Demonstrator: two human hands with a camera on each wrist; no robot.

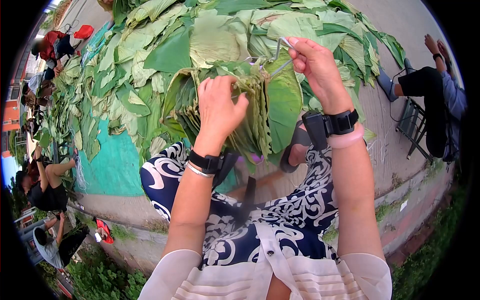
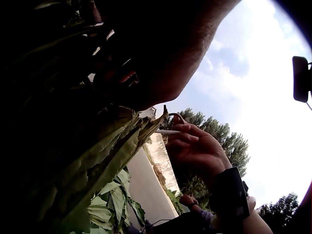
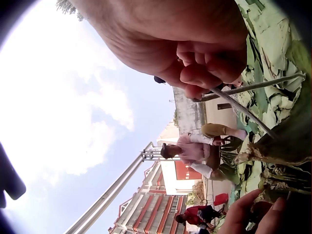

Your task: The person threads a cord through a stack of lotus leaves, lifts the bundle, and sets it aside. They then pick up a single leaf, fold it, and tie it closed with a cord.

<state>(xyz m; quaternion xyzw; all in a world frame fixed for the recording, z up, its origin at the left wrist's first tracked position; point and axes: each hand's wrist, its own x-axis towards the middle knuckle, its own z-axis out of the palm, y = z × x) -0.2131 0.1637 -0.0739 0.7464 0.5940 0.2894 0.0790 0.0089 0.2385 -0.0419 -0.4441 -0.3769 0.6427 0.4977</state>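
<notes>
A thick bundle of large green leaves [image 1: 259, 112], folded and layered with browned edges, stands upright between the person's knees. The left hand [image 1: 218, 107] grips the top of this bundle, its thumb apart from the other fingers; its fingertips [image 3: 246, 204] also show low in the right wrist view. The right hand [image 1: 318, 67] is raised beside the bundle, pinching a grey string [image 1: 281, 67] between thumb and fingers. Two lengths of the string [image 3: 248, 113] run from the fingertips down to the leaves. In the left wrist view the right hand [image 2: 200, 148] appears behind the leaf edge.
A broad heap of loose leaves [image 1: 135, 65] spreads ahead over a green sheet [image 1: 112, 160]. Someone sits at the right by a dark stool [image 1: 412, 125]. Several people sit along the left. White strings [image 1: 80, 175] lie on the ground at the left.
</notes>
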